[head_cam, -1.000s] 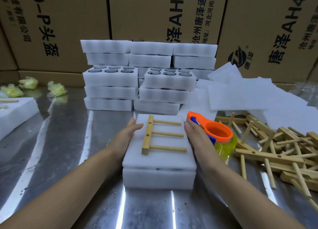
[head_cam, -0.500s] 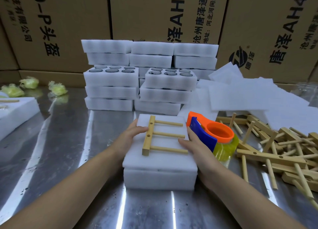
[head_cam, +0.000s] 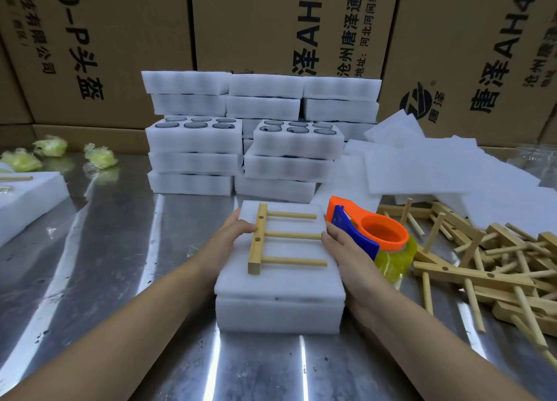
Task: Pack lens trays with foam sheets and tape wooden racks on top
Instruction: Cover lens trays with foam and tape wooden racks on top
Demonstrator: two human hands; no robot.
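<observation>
Head view: left hand (head_cam: 229, 238) flat against wooden rack (head_cam: 258, 238), right hand (head_cam: 346, 254) gripping tape dispenser (head_cam: 361, 238); untaped rack could slide on foam sheet (head_cam: 280, 281)

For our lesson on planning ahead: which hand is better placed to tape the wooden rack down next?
Right. The right hand holds the tape dispenser at the right edge of the foam sheet, beside the wooden rack; the left hand rests against its spine.
</observation>
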